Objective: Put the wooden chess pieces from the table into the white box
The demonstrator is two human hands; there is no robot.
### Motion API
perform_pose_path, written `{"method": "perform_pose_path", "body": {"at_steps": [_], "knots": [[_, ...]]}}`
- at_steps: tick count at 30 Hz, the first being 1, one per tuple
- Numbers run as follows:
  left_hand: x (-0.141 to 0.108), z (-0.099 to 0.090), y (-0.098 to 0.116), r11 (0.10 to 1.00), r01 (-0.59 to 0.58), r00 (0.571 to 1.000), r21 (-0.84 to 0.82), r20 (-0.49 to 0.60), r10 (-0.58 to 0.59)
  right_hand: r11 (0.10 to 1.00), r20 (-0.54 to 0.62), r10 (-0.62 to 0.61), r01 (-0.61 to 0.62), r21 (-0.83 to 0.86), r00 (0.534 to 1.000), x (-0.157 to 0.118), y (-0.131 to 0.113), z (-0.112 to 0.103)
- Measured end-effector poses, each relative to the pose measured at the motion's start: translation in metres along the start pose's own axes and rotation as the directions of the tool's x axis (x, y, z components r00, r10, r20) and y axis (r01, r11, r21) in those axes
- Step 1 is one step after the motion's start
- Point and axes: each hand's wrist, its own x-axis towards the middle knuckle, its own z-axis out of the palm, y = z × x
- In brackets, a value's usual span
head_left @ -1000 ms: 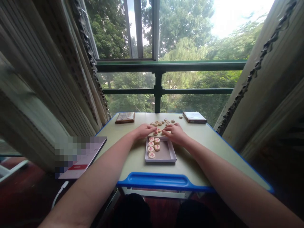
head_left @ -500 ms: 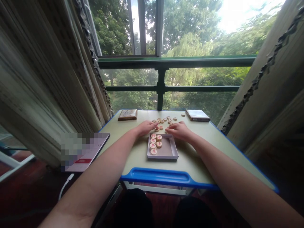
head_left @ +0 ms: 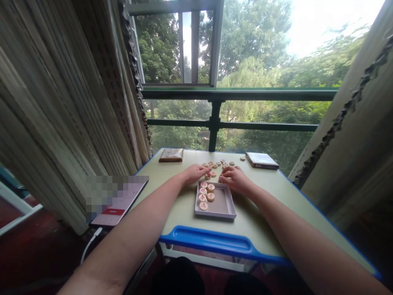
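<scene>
A shallow open box point(head_left: 231, 200) lies on the pale table, with several round wooden pieces point(head_left: 203, 198) bearing red characters in two columns along its left side. My left hand point(head_left: 196, 173) is just beyond the box's far left corner, its fingers apart beside a loose piece point(head_left: 208, 176). Next to that one sits another red-marked piece point(head_left: 213, 174). At the box's far right corner is my right hand point(head_left: 235, 178), with bent fingers near the table; whatever is under its fingertips is too small to make out. More loose pieces point(head_left: 231, 163) are scattered beyond both hands.
A brown flat box point(head_left: 171, 155) lies at the table's far left, a white-topped one point(head_left: 262, 160) at the far right. The blue tray edge point(head_left: 211, 241) runs along the near side. A laptop-like device point(head_left: 123, 205) with a white cable is at the left.
The view has shifted, so the table appears lower and further right. Both hands remain around the same spots, with my right fingers a little more bent.
</scene>
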Motion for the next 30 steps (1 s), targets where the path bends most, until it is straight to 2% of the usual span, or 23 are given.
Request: {"method": "perform_pose_path", "body": {"at_steps": [4, 7, 13, 18, 22, 25, 30], "knots": [[-0.002, 0.001, 0.001, 1.0, 0.005, 0.999, 0.022, -0.048, -0.004, 0.998, -0.049, -0.046, 0.047, 0.031, 0.998, 0.001, 0.003, 0.002], [-0.003, 0.001, 0.003, 0.999, -0.015, 0.996, 0.04, -0.092, 0.019, 0.992, -0.131, -0.06, 0.074, 0.106, 0.99, 0.002, 0.003, 0.002], [-0.008, 0.002, 0.015, 0.987, -0.085, 0.986, 0.137, -0.133, 0.104, 0.931, -0.318, 0.052, 0.069, 0.358, 0.947, 0.0, -0.004, 0.001], [-0.01, 0.001, 0.026, 0.966, -0.224, 0.95, 0.129, -0.191, 0.246, 0.769, -0.264, 0.087, 0.104, 0.631, 0.961, -0.004, -0.022, -0.003], [-0.009, 0.001, 0.025, 0.966, -0.231, 0.95, 0.113, -0.187, 0.249, 0.634, -0.159, 0.133, 0.04, 0.772, 0.978, -0.005, -0.027, -0.001], [-0.008, 0.002, 0.021, 0.967, -0.223, 0.951, 0.122, -0.189, 0.243, 0.664, -0.152, 0.182, -0.007, 0.747, 0.971, -0.004, -0.024, 0.001], [-0.011, 0.002, 0.024, 0.965, -0.244, 0.952, 0.091, -0.169, 0.257, 0.76, -0.178, 0.165, -0.011, 0.65, 0.97, -0.004, -0.023, 0.0]]}}
